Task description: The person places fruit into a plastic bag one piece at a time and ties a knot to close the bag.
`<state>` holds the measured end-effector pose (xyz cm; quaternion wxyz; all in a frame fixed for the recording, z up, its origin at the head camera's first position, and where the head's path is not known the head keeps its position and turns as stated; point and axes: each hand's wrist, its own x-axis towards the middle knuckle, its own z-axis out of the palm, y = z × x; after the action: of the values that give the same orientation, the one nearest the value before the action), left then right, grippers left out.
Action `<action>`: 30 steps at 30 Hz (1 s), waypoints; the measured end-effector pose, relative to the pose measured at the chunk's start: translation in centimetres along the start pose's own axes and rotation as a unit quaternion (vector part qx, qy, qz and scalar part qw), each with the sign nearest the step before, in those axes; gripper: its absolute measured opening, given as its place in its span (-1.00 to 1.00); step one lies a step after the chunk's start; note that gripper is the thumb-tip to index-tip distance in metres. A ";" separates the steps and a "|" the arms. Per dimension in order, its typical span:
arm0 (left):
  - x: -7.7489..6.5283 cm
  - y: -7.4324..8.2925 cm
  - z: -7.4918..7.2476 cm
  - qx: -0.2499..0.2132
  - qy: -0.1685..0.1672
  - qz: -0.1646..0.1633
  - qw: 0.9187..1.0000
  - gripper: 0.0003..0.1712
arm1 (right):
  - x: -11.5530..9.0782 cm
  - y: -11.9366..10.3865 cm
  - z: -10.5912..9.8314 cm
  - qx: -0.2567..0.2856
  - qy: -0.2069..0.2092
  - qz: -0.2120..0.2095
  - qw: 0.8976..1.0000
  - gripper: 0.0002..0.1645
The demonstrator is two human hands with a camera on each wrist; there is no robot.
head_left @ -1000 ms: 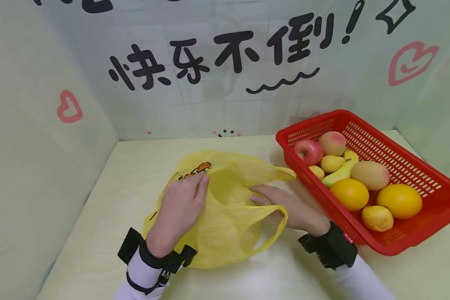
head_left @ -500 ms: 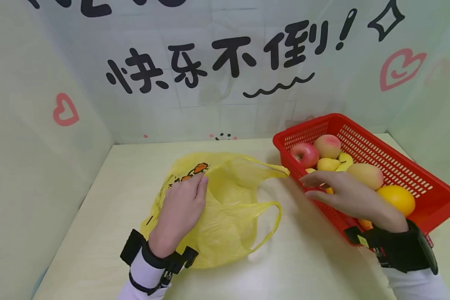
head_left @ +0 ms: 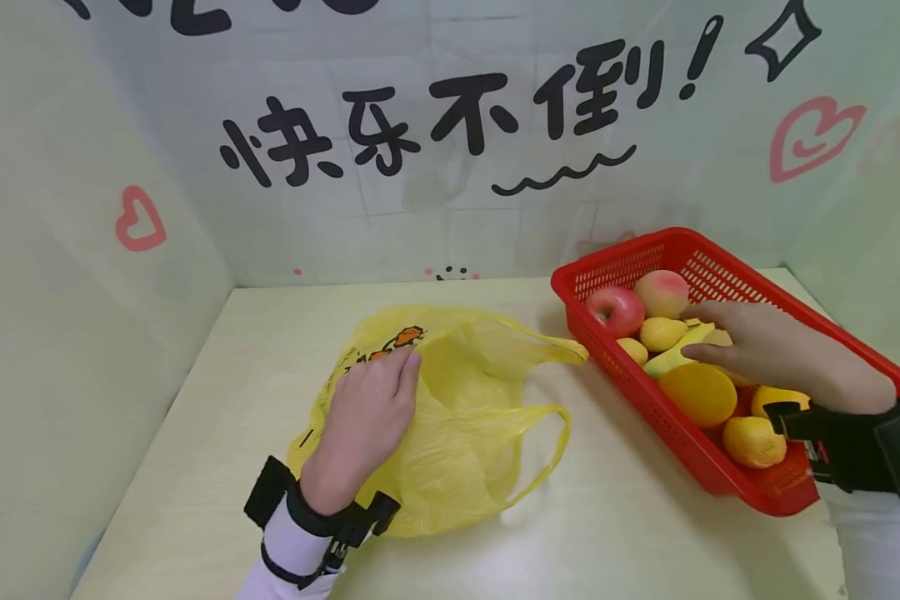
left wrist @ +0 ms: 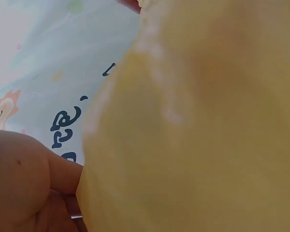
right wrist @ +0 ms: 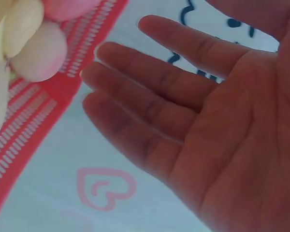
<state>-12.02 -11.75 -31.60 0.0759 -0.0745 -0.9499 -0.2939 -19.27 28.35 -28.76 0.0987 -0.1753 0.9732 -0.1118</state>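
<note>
A thin yellow plastic bag (head_left: 435, 483) with two loop handles lies on the table, its mouth spread toward the right. My left hand (head_left: 367, 412) grips the bag's edge by the orange print; in the left wrist view, yellow film (left wrist: 183, 145) hides most of the fingers. Over the red basket (head_left: 630, 250) hovers my right hand (head_left: 787, 350), fingers extended and palm facing down. Nearest to it are a yellow banana (head_left: 678, 350) and a pink-and-cream peach (head_left: 662, 292). The right wrist view shows this palm (right wrist: 232, 125) bare, fingers straight.
Also in the basket are a red apple (head_left: 617, 311), an orange (head_left: 697, 392), and lemons, one of them (head_left: 753, 442) near the front. Another orange (head_left: 776, 402) is partly covered by the right arm. A printed white wall (head_left: 420, 233) rises behind the table.
My right hand has come out of the bag's mouth and moved right, across the basket's near rim to above the fruit. My left hand keeps its place on the bag.
</note>
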 end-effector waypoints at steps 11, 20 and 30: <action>0.1 0.1 0.1 -0.003 0.005 0.009 1.000 -0.58 | 3.6 3.7 1.3 0.038 -0.057 0.082 0.994 0.05; 0.1 0.4 0.0 -0.007 0.003 0.012 1.000 -0.66 | 3.7 4.7 1.0 0.041 -0.070 0.133 0.988 -0.08; 0.2 0.5 0.0 -0.006 -0.002 0.011 1.000 -0.57 | 2.8 6.0 0.8 0.087 -0.113 0.188 0.972 -0.44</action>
<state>-12.15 -11.38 -31.27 0.0769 -0.0860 -0.9473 -0.2989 -23.59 32.68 -31.48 0.2423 0.0087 0.9577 -0.1553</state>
